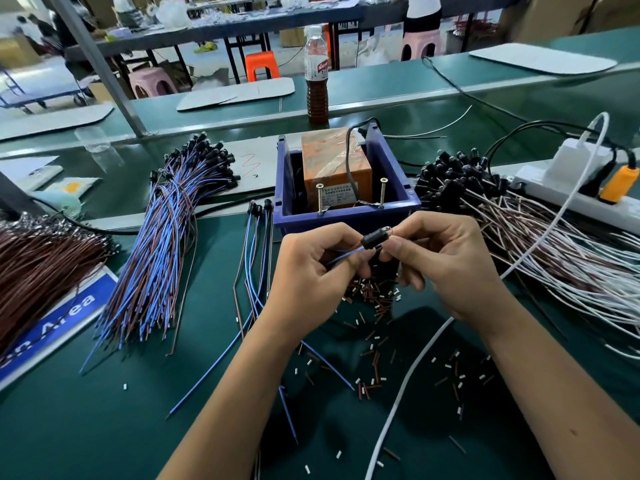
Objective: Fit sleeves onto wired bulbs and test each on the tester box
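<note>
A factory hall under even, bright light. A long green workbench (pixel 104 427) fills the foreground, with a raised green shelf (pixel 381 95) running across behind it. A slanted grey metal post (pixel 100 67) rises at the left. Beyond stand another long table (pixel 242 27) on dark legs, pink stools (pixel 152 83) and an orange stool (pixel 261 65) on a pale floor (pixel 52 74), with cardboard boxes (pixel 568 15) at the right.

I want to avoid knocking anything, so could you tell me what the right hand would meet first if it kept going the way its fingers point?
The right hand points left, so probably the left hand, with the bulb between them.
</note>
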`<action>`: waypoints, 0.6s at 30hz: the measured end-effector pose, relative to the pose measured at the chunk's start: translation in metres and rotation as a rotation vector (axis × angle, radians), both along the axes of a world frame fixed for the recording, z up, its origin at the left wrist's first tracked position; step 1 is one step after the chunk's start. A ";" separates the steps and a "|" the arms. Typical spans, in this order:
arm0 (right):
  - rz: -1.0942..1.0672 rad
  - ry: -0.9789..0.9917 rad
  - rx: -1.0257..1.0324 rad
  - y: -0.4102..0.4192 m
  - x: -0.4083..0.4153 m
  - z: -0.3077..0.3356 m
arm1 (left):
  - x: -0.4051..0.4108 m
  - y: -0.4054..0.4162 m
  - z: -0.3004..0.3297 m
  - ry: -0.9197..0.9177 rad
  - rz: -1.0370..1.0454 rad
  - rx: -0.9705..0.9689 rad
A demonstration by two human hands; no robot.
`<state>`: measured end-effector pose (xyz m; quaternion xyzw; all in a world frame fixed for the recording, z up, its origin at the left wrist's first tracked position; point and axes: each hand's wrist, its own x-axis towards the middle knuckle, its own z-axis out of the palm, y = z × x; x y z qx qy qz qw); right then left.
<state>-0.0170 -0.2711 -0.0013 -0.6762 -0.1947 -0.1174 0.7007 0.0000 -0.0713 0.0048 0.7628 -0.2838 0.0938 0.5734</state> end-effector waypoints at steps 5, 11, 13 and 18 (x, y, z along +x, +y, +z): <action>-0.008 0.021 0.022 0.001 -0.002 0.002 | -0.003 -0.002 0.002 0.010 0.000 -0.011; -0.043 0.041 0.004 0.004 -0.002 0.002 | -0.004 -0.001 0.001 -0.016 0.024 0.035; -0.093 0.044 0.073 -0.001 -0.001 0.003 | -0.004 0.004 0.002 -0.008 0.051 0.014; -0.111 0.010 0.029 -0.010 -0.001 0.004 | 0.001 0.014 0.008 0.035 0.095 -0.096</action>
